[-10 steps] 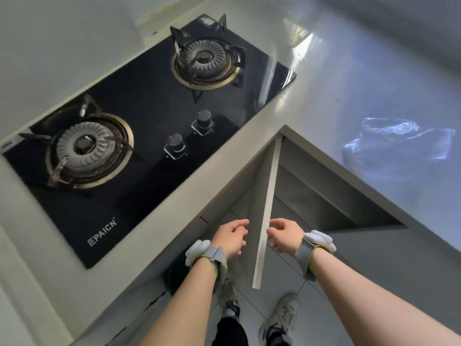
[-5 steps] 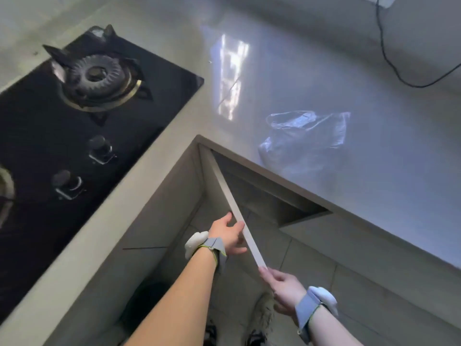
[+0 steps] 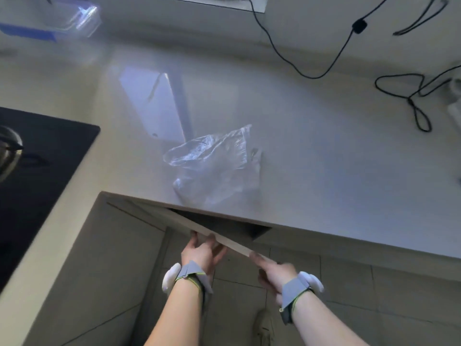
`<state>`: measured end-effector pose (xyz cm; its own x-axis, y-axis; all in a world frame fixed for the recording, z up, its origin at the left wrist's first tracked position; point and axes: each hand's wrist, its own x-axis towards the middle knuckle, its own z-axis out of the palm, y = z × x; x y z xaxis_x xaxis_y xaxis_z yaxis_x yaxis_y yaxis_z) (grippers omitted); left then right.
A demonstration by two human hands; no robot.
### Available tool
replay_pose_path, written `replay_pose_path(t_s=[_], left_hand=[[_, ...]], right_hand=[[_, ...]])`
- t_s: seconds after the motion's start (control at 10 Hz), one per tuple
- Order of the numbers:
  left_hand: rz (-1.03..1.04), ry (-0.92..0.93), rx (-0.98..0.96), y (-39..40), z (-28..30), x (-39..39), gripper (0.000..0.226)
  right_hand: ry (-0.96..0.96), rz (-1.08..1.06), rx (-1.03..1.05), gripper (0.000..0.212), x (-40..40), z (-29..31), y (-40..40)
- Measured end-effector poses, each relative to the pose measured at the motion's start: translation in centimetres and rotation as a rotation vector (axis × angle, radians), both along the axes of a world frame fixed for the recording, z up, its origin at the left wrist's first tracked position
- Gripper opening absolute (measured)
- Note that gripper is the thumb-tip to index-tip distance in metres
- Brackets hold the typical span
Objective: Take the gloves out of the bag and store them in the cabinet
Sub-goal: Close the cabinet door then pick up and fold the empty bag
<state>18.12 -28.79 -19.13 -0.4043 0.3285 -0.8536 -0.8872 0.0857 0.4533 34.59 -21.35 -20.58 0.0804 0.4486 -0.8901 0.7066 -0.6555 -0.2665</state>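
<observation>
A crumpled clear plastic bag (image 3: 214,166) lies on the pale countertop (image 3: 336,158), close to its front edge; I cannot tell what is in it, and no gloves show. Just below it the cabinet door (image 3: 199,227) stands partly open, with a dark wedge of cabinet interior (image 3: 239,227) behind it. My left hand (image 3: 203,250) grips the door's top edge near the middle. My right hand (image 3: 270,273), blurred, holds the door's free end. Both wrists wear grey bands with white pods.
A black glass gas hob (image 3: 37,166) fills the left side of the counter. Black cables (image 3: 409,96) trail across the back right. A clear container (image 3: 79,16) stands at the back left. Grey floor tiles (image 3: 349,295) and a shoe (image 3: 262,325) lie below.
The view has swung right from the hob to the bag. The door has swung from wide open towards the cabinet front, with both hands following it.
</observation>
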Motion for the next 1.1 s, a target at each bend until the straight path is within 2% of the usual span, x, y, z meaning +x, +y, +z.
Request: replay_pose_path(t_s=[0.1,0.2,0.3,0.4,0.5,0.6,0.7,0.8,0.9,1.1], left_hand=[[-0.051,0.006,-0.005,2.0,-0.7,-0.7,0.072],[-0.107,0.063,-0.037,2.9,-1.4,-1.0,0.065],[-0.195,0.105,-0.046,3.8,-1.6,-1.0,0.052],[-0.199,0.074,-0.040,4.1,-0.7,-0.4,0.062],[-0.317,0.145,-0.118,3.7,0.2,0.5,0.059],[-0.456,0.226,-0.197,3.5,2.6,2.3,0.063],[-0.531,0.256,-0.251,2.9,6.4,3.4,0.051],[-0.564,0.291,-0.278,2.5,9.8,3.5,0.038],[-0.583,0.337,-0.248,2.3,13.1,2.6,0.028],[-0.519,0.446,-0.170,2.7,17.2,-1.9,0.019]], right_hand=[[0.023,-0.081,-0.001,0.098,-0.1,-0.1,2.0],[0.124,-0.248,0.000,0.107,-1.0,0.0,3.7],[0.275,-0.369,0.050,0.091,-1.3,-0.4,5.1],[0.342,-0.363,0.080,0.039,-0.9,-0.7,5.3],[0.381,-0.331,0.086,0.029,-0.3,-0.5,4.9],[0.365,-0.304,0.059,0.054,0.7,1.2,4.8],[0.247,-0.089,0.000,0.041,2.4,5.1,5.4],[0.310,-0.069,-0.044,0.021,3.5,8.6,6.6],[0.348,-0.075,-0.090,0.030,3.5,12.4,7.8],[0.413,0.003,0.001,0.031,-0.6,18.6,8.9]])
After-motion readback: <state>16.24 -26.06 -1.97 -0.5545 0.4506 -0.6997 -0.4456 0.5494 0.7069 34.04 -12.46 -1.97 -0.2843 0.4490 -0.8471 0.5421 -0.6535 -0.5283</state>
